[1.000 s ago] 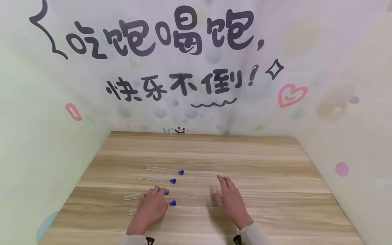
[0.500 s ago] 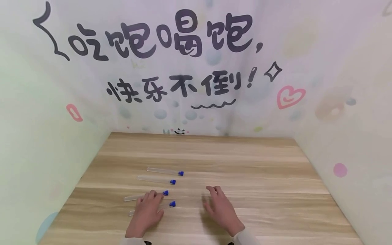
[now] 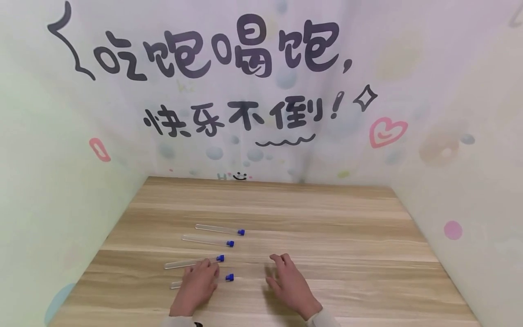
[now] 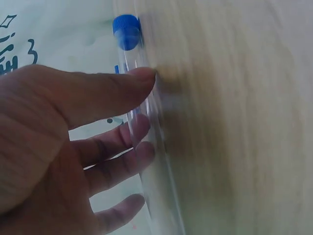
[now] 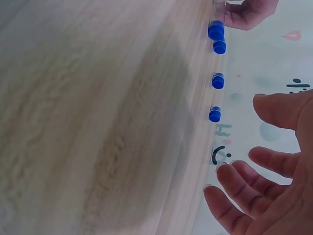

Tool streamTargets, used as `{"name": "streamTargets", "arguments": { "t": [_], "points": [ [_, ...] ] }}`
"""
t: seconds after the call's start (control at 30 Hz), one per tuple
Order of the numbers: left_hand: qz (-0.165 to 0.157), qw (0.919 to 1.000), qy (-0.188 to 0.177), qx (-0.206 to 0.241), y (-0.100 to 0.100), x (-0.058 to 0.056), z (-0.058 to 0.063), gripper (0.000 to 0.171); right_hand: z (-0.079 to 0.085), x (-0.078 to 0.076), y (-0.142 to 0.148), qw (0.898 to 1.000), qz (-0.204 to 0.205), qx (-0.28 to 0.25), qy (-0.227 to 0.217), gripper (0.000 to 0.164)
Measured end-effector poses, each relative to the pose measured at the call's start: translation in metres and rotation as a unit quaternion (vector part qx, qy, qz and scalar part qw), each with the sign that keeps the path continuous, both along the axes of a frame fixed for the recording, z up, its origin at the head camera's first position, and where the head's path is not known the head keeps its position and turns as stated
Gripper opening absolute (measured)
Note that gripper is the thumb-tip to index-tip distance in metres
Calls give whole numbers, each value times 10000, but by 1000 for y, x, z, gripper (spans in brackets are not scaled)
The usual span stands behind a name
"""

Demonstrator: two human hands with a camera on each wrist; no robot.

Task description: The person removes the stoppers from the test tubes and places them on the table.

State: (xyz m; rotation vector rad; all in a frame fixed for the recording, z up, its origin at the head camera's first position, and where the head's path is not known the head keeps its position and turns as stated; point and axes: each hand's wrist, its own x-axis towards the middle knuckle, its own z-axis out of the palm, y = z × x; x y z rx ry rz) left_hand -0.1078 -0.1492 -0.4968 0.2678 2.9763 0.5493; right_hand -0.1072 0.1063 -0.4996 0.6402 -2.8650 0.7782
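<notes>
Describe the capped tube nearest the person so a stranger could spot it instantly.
On the wooden table, look left of centre, where four clear tubes with blue caps form a rough column. Go to the end closest to the person. Unlike the other three, the nearest tube is pinched between the thumb and fingers of the left hand.

L grip (image 3: pixel 196 287) pinching, R grip (image 3: pixel 292 287) loose, fingers (image 5: pixel 239 187) sl. bent
</notes>
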Motion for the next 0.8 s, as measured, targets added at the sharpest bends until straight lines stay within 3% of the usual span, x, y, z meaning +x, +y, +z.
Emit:
{"name": "streamTargets", "arguments": {
  "t": [0.2,0.43,0.53,0.8],
  "points": [
    [-235,9995,185,56,8,1,-5,20,1,3,0,9998,140,49,-125,49],
    [-1007,9922,703,212,24,2,1,18,0,4,-2,9986,310,67,-429,47],
    [-1234,9890,762,277,32,3,2,20,1,4,-2,9971,392,53,-645,48],
    [-1467,9841,1000,99,53,8,6,18,6,7,0,9968,476,270,-590,52]
  ]
}}
